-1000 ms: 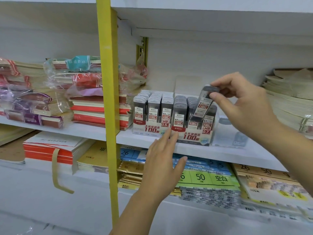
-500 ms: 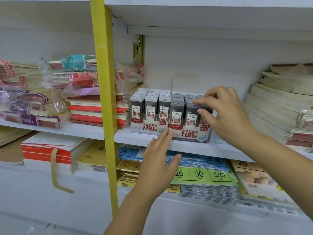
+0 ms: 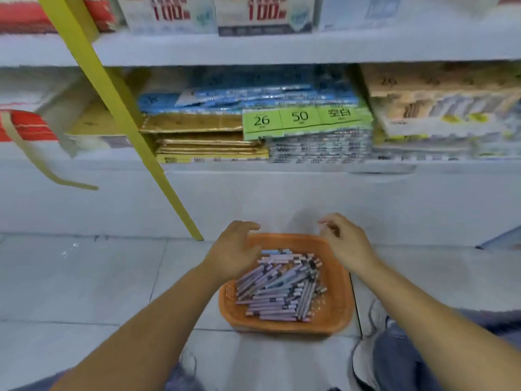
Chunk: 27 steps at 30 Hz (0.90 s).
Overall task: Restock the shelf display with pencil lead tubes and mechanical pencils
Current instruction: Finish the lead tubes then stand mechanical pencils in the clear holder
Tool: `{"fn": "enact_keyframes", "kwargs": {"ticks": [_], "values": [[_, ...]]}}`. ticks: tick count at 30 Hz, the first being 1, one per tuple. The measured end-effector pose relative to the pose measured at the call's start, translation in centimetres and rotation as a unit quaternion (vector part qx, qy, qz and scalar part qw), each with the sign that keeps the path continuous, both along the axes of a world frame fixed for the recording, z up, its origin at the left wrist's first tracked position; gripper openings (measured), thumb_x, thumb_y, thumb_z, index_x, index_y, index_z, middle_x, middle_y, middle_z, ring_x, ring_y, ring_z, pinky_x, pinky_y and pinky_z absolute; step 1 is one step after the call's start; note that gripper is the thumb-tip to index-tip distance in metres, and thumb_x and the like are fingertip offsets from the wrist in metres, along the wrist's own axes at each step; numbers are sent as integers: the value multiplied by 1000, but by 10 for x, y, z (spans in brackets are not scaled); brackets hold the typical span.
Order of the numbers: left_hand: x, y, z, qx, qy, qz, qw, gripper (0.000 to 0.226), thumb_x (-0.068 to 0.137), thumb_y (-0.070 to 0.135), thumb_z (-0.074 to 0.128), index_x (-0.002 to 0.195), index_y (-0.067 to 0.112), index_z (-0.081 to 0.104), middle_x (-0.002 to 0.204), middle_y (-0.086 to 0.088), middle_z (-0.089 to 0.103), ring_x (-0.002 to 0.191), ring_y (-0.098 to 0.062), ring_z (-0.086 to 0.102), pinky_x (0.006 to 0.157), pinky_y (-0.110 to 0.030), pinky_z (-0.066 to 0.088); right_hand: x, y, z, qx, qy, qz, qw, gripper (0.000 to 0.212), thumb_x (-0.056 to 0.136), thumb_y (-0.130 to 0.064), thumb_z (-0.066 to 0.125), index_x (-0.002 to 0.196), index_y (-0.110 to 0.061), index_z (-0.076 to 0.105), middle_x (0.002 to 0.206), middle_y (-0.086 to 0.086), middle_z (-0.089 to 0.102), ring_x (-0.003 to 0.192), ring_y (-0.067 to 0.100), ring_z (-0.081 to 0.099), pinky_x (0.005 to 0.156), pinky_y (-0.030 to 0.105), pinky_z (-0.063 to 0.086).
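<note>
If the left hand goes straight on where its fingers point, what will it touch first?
Probably the far rim of the orange basket, since the left hand curls down over that corner. Depth is unclear, so perhaps the pencils inside.

Place: a stationery shop.
Shelves: stacked with packaged paper goods, display boxes above.
Floor: tiled, an orange basket of pencils.

Basket on floor before shelf, pencils inside
</note>
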<state>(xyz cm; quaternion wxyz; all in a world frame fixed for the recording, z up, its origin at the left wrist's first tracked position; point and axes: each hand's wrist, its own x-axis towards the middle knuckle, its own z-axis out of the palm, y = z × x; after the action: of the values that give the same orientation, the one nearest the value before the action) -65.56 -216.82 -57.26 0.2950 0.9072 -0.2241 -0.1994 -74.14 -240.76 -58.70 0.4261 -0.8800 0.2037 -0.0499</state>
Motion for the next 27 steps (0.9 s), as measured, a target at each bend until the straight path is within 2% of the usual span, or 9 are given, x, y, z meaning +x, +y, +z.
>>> {"fn": "enact_keyframes", "kwargs": {"ticks": [4,7,9,10,13,15,21,25,27], "values": [[-21,-1,-89,51,130,26,990,60,95,23,67,148,10,43,153,-12,41,140,-26,42,111,-28,31,-27,-1,-97,41,196,1,980,22,97,-19,56,118,-12,60,124,8,61,106,23,58,91,31,45],[-28,2,-136,53,176,42,982,69,89,19,75,149,10,42,150,-14,47,139,-28,45,109,-18,33,-36,4,-136,76,275,-21,958,30,96,-24,59,123,-12,56,121,8,63,97,17,56,79,19,42],[-27,3,-159,66,173,45,982,75,85,22,78,151,17,41,148,-12,50,138,-30,44,114,-32,33,-36,11,-155,90,298,-41,950,36,94,-23,62,125,-7,52,118,11,64,97,19,59,63,6,36],[-25,2,-168,75,165,48,982,77,85,25,78,151,19,40,148,-12,49,138,-30,43,115,-36,32,-35,15,-164,95,302,-54,947,39,94,-24,63,126,-5,51,118,12,65,100,23,60,60,7,35],[-15,-4,-188,93,144,62,983,77,88,32,75,153,16,37,152,-12,43,139,-29,41,114,-37,31,-31,29,-185,121,286,-113,944,47,93,-24,64,131,-2,46,119,18,64,108,33,61,82,28,47],[-5,-8,-199,94,142,72,983,73,91,30,72,154,15,36,150,-13,44,137,-30,44,114,-39,34,-28,37,-195,121,277,-156,940,52,92,-28,65,133,-3,44,120,18,64,108,35,61,86,37,49],[8,-17,-223,140,172,90,971,66,90,29,72,148,14,42,145,-15,43,129,-33,49,110,-41,40,-21,49,-213,132,260,-213,933,49,88,-25,70,129,-17,44,110,6,67,100,29,64,84,35,50],[12,-26,-231,158,187,104,964,54,90,24,72,136,5,53,140,-17,47,120,-35,54,104,-43,46,-24,46,-219,154,247,-212,933,38,91,-14,64,125,-20,48,88,-8,60,93,22,65,72,26,46],[15,-27,-233,167,200,97,960,49,89,24,73,131,4,56,132,-16,55,114,-33,58,98,-41,50,-28,43,-219,167,245,-212,931,35,92,-12,63,124,-17,49,94,-4,62,93,21,62,73,25,45]]}}
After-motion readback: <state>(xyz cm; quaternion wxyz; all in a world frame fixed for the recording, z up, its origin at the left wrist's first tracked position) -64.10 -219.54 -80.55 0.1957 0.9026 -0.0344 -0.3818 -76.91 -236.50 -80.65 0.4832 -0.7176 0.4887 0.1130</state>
